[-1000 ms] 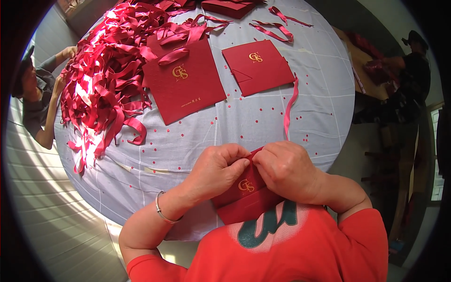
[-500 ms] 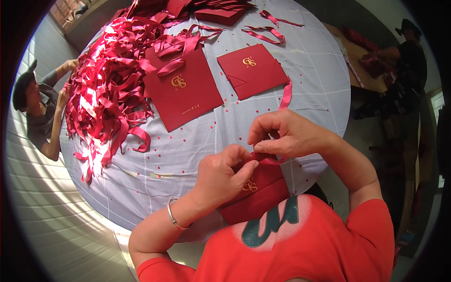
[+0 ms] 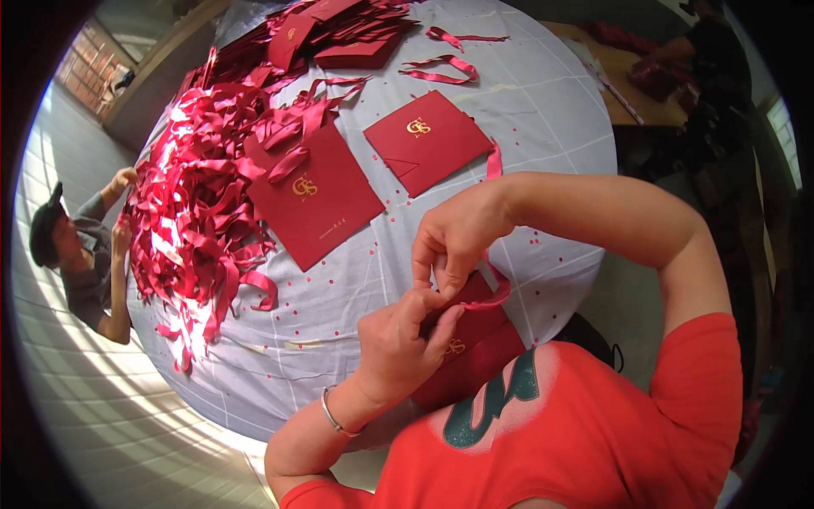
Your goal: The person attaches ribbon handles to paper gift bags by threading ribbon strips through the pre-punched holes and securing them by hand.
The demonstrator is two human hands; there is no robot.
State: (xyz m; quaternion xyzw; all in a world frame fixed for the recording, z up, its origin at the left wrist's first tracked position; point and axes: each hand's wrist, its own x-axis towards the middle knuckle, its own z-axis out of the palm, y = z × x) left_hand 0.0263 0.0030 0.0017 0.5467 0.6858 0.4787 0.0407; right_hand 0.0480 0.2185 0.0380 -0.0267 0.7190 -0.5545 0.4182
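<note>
Close to my body on the table lies a flat red paper bag with a gold emblem, partly covered by my hands. A red ribbon loops over its upper edge. My left hand, with a silver bangle at the wrist, pinches the ribbon between thumb and forefinger. From above, my right hand bends down with its fingertips pinched on the ribbon at the left thumb and forefinger. The exact spot between the fingertips is hidden.
A red bag with a flap and a larger red bag lie beyond my hands. Left of them is a big ribbon heap; stacked red bags are behind. A co-worker handles ribbons at left; another person works at right.
My right hand has turned, its wrist arched higher and fingers pointing down toward my left hand. The ribbon now loops out farther to the right. The view has shifted slightly.
</note>
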